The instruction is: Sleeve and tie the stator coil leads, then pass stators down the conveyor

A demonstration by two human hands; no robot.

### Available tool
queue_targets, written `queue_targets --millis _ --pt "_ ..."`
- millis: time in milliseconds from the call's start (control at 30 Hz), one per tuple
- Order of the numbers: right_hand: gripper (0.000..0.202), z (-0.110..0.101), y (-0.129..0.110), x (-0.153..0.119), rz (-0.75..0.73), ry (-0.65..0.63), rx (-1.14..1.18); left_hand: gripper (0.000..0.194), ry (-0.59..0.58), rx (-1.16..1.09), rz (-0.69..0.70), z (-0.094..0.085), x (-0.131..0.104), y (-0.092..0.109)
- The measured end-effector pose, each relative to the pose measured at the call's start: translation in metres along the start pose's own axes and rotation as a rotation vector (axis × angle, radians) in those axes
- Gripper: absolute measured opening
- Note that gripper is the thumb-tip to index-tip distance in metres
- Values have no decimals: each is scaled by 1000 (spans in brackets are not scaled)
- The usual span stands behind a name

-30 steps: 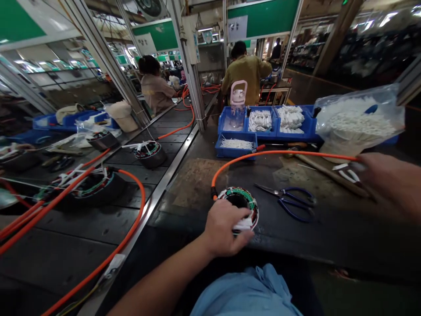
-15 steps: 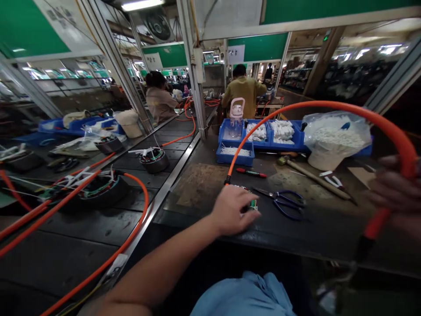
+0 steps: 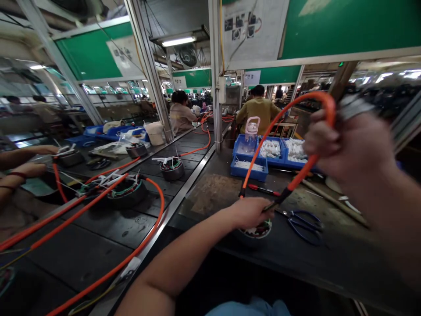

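My right hand [image 3: 342,140], smeared by motion, is wrapped round an orange tube [image 3: 267,134] that arches up in front of me. My left hand [image 3: 251,212] is closed on the dark end [image 3: 279,199] of this tube, above a round motor part [image 3: 256,231] with wires on the bench. The tube's other end runs down behind my left hand to that part. Blue-handled scissors [image 3: 305,225] lie open to the right, and a red marker [image 3: 263,189] lies behind.
Blue bins [image 3: 249,172] with white pieces line the bench's back; a wooden-handled hammer [image 3: 338,203] lies at right. Left, a conveyor [image 3: 108,237] carries wired rings [image 3: 171,168] and orange tubes. Another person's hands [image 3: 33,169] work at far left. Metal posts [image 3: 215,79] stand ahead.
My right hand has lifted and moved left with the tube. My left hand has gone from the motor part to the tube's dark end. The view has shifted, showing another person's hands at left.
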State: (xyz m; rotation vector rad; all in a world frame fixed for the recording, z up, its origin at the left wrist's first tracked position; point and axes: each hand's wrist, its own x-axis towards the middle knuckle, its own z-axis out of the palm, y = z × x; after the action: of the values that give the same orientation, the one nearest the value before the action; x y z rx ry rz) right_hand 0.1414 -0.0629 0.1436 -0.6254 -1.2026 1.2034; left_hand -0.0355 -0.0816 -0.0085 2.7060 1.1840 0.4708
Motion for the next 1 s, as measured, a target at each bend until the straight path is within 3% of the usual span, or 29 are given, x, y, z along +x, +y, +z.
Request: queue_targets --millis 67,167,267,333,400,567,667,800,933,1000 --pt "27 13 30 -5 33 -53 52 36 55 26 41 13 -14 -11" --pt "14 19 65 -12 64 -36 94 41 268 119 114 41 -37 -17" --pt "10 21 76 -13 91 17 147 45 457 91 102 63 -43 -20" --pt "9 25 75 -10 107 16 146 50 595 -19 53 67 -41 -24" --pt "6 30 73 -7 108 -6 114 52 640 -92 76 65 -39 -30" --pt "7 36 79 3 102 26 81 52 453 13 266 58 -34 -45" --pt "10 44 84 14 130 19 113 57 523 -81 183 63 -31 -44" --pt "6 65 96 34 233 -81 110 64 706 -464 -36 64 -38 -29" --pt "5 74 116 43 450 -259 29 76 813 -839 -180 45 -58 -8" --pt "12 68 118 35 557 -456 -68 79 831 -1088 -189 29 -68 -1"
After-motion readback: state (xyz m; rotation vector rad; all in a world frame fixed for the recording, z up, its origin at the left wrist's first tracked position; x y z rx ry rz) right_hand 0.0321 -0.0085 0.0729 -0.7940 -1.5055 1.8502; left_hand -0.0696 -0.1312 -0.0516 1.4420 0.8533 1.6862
